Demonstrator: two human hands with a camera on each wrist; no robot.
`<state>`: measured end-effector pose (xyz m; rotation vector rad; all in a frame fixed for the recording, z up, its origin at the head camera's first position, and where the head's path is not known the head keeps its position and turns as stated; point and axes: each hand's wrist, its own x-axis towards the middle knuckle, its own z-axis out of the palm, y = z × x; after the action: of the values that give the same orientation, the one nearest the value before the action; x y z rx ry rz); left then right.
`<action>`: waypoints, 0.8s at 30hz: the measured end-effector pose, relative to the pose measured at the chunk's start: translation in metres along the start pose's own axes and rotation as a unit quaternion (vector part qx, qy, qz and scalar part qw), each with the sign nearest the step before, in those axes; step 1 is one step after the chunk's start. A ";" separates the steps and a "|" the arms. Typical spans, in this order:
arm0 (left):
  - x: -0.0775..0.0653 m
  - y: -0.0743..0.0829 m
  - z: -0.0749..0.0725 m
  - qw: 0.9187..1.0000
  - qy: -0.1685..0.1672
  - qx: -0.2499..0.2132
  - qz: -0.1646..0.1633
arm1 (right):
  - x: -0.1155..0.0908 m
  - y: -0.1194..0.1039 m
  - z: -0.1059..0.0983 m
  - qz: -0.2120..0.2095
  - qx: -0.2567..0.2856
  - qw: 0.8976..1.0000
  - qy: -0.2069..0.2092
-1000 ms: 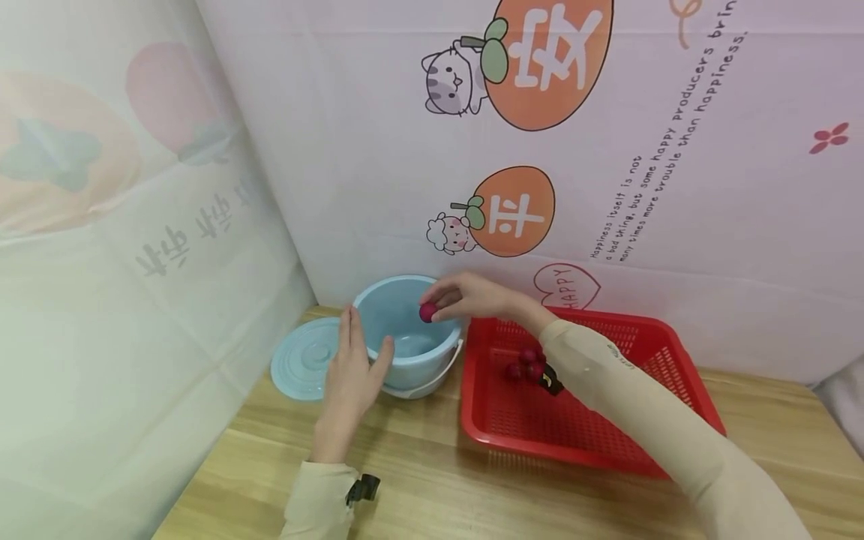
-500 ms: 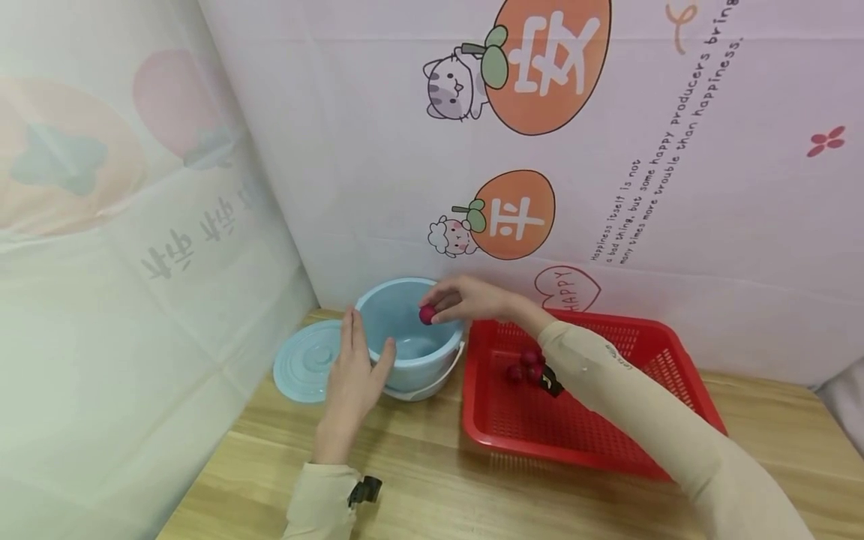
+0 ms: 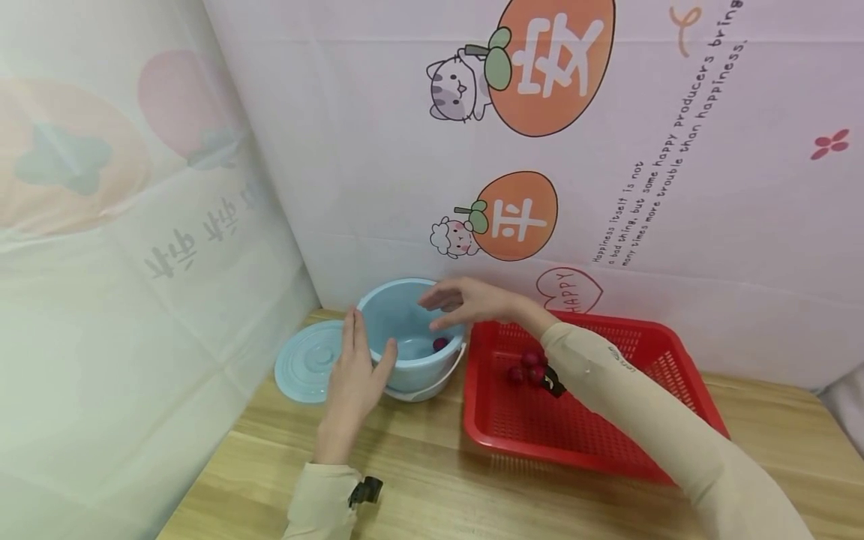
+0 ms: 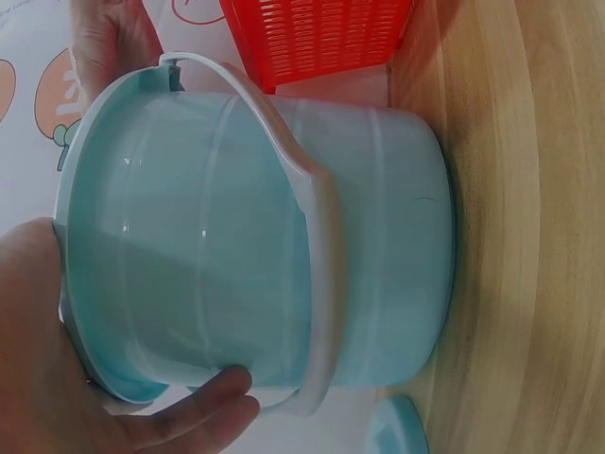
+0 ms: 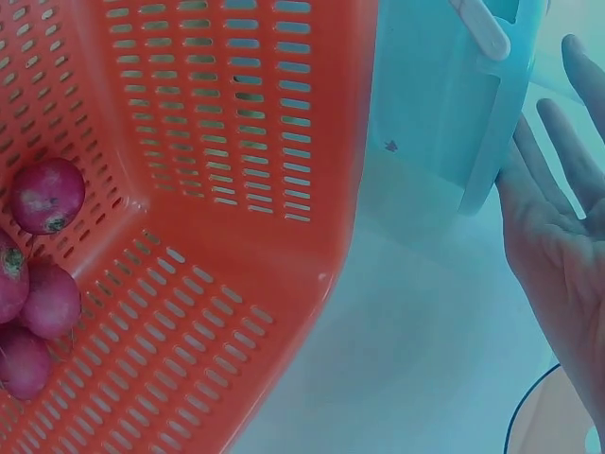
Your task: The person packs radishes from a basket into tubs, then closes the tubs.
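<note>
A light blue bucket [image 3: 418, 371] with a white handle [image 4: 326, 274] stands upright on the table. In the head view, my left hand [image 3: 352, 382] lies against its left side, fingers straight and thumb at the near rim; the left wrist view shows the fingertips [image 4: 222, 402] touching the outer wall. Above the right part of the opening hovers my right hand [image 3: 475, 301], fingers spread and holding nothing. One red radish [image 3: 440, 344] is on the bottom of the bucket. Several more radishes [image 5: 47, 196] sit in the red basket [image 3: 486, 431], under the right forearm.
The blue lid [image 3: 304, 364] lies on the wooden table [image 3: 432, 480], left of the bucket. Close to the bucket's right side stands the basket. A printed cloth [image 3: 378, 150] hangs right behind both, and another hanging cloth [image 3: 135, 360] bounds the left side.
The right fingers and thumb have spread apart and let go of the radish, which has dropped into the bucket. The left hand keeps its place against the bucket.
</note>
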<state>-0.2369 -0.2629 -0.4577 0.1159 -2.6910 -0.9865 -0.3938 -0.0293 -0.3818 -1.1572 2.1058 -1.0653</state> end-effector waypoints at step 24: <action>0.003 0.000 0.001 1.000 -0.003 0.014 0.001 | -0.006 0.024 0.014 -0.026 0.091 0.988 0.124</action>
<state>-0.2396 -0.2628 -0.4574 0.1159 -2.7099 -0.9515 -0.3918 -0.0214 -0.4094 -1.0415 2.1151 -1.4586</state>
